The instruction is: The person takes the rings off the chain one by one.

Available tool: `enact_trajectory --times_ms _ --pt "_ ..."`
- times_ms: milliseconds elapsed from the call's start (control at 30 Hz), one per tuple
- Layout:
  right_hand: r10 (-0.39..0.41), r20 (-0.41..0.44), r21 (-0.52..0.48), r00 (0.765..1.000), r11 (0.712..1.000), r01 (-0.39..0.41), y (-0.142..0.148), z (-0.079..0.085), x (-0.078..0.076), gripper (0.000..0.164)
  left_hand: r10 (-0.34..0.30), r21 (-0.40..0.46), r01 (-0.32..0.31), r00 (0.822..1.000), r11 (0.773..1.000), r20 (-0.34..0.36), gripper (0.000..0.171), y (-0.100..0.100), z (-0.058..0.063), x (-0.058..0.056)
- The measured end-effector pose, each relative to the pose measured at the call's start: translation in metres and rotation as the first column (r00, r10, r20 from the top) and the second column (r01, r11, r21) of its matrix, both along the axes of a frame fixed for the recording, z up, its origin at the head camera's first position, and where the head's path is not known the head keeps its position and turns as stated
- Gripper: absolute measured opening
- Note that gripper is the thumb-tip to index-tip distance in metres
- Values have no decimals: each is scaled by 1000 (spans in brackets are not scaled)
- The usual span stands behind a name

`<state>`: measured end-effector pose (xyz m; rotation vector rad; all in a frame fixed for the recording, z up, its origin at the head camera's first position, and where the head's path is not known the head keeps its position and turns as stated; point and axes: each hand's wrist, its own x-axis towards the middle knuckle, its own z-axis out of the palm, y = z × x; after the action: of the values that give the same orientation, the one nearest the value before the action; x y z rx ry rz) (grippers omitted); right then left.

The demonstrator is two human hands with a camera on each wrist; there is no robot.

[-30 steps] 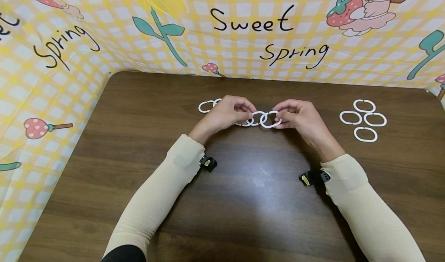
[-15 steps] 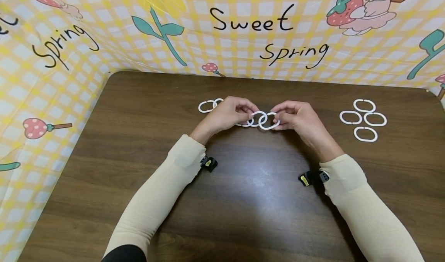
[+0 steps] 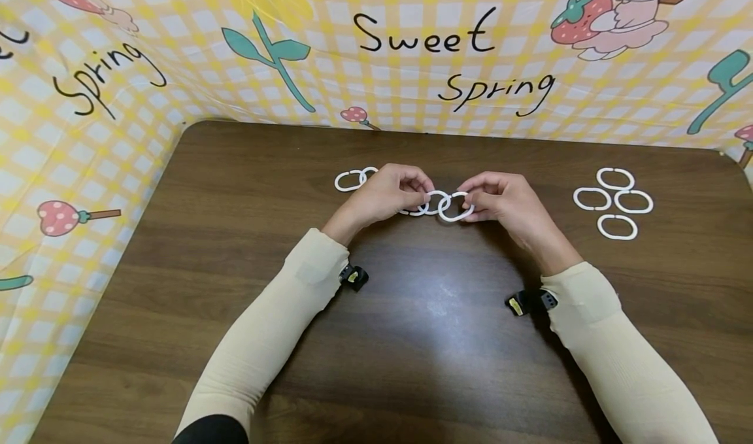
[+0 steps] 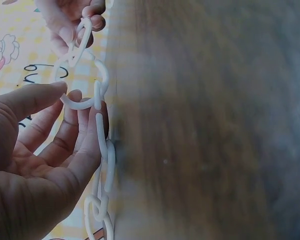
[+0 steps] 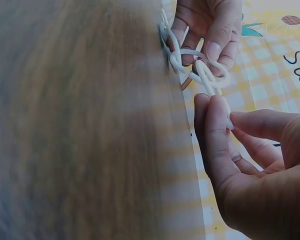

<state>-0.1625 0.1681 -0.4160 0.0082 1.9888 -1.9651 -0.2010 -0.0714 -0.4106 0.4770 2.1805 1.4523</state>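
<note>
My left hand [image 3: 385, 194] pinches a white plastic chain link [image 3: 437, 193] between thumb and fingers. From it a short chain [image 4: 110, 167] of joined white links runs back under the left hand, which hides part of it; its far end [image 3: 347, 189] shows on the table to the left. Opposite, my right hand [image 3: 504, 199] pinches another white link [image 3: 454, 220] by its right side. This oval loops through the left hand's link, and a small gap shows near its top. In the right wrist view, the two links [image 5: 205, 75] cross between the hands.
Several loose white links [image 3: 616, 237] lie grouped on the brown wooden table [image 3: 447, 365] at the right. A yellow checked cloth [image 3: 406, 114] with printed drawings and lettering rises along the table's back and left edges.
My right hand has shifted slightly left, and the link in it has moved left and a little lower. My left hand stays nearly still, and the loose links have not moved.
</note>
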Motion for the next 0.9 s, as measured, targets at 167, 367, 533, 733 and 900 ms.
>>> enact_trajectory --times_ms 167,367,533,733,900 --pt "-5 -13 1 1000 1000 5 2 0 0 26 -7 -31 6 999 1000 -33 14 1 1 0" --pt "-14 -17 -5 1000 1000 14 4 0 0 26 -13 -57 9 998 998 -68 13 1 1 -1" --pt "-20 -18 -9 1000 1000 20 5 1 0 26 -14 -69 9 997 998 -73 13 1 1 -1" --pt "-35 -18 -18 999 999 35 5 2 0 21 -13 -78 8 998 997 -63 13 1 2 -1" --pt "-26 -21 -8 999 1000 26 6 2 0 24 -12 -72 8 998 997 -55 13 2 2 -1"
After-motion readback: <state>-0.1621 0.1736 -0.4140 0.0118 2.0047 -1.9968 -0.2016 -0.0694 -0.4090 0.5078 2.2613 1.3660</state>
